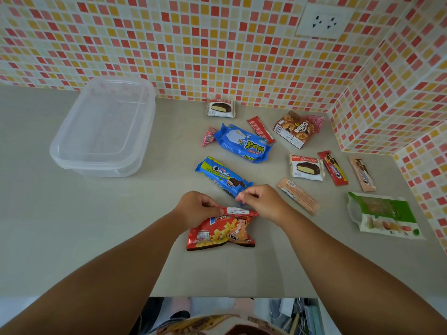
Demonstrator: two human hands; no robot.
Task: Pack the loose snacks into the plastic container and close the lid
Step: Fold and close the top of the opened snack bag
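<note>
Left hand [197,206] pinching top edge of red potato snack bag [221,232], right hand [262,201] pinching its other corner, lidded plastic container [104,128] far left on desk [96,226], other snacks scattered beyond

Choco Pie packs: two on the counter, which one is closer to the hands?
The Choco Pie pack on the right, between the peach bar and the red stick pack. The other Choco Pie lies against the tiled wall.

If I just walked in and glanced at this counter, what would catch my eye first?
Probably the two hands at centre front, the left hand and right hand pinching the top edge of a red chip bag. Next, the bright snacks scattered to the right, and the clear container, lid on, at the left.
</note>
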